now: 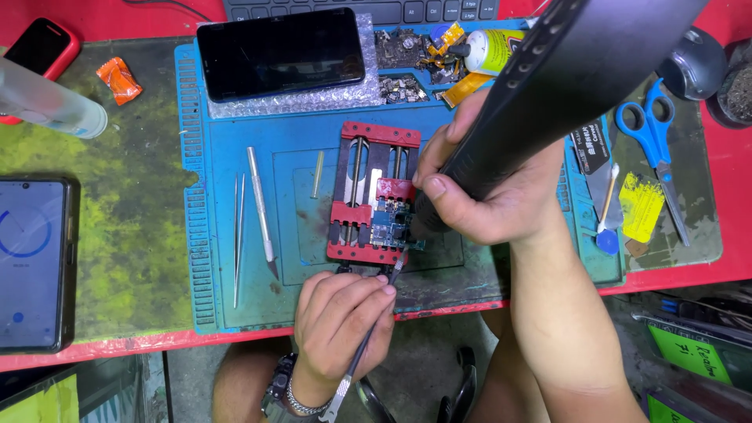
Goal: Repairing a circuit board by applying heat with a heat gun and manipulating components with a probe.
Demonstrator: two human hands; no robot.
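Observation:
My right hand (pixel 493 196) grips a thick black hot-air tool (pixel 564 70), its nozzle pointing down at a small blue circuit board (pixel 388 225). The board is clamped in a red and black holder (pixel 376 188) on the blue work mat (pixel 227 258). My left hand (pixel 345 321), at the mat's front edge, holds thin metal tweezers (pixel 368 337) whose tips touch the board's lower right corner. A metal bracelet sits on my left wrist.
A silver scalpel (pixel 261 207) and spare tweezers (pixel 237 235) lie left of the holder. A black phone (pixel 280 51) rests on bubble wrap at the back. Another phone (pixel 31 262) with a lit screen lies far left. Blue scissors (pixel 654 149) and a yellow tube (pixel 489 48) sit on the right.

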